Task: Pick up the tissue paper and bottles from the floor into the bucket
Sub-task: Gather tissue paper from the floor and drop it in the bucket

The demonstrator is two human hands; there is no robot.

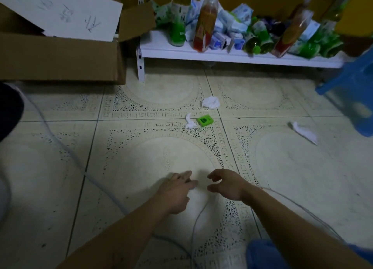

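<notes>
Left hand (174, 195) and right hand (227, 185), loosely spread, empty, over patterned tile floor (149, 157)

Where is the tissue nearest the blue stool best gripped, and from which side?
Pinch the tissue at its upper-left end, coming straight down from above. It lies flat on the floor, long and thin, tapering to a point at lower right; the upper-left end looks bunched, so fingers should catch more there. The right hand, open and empty, is on the nearer side.
</notes>
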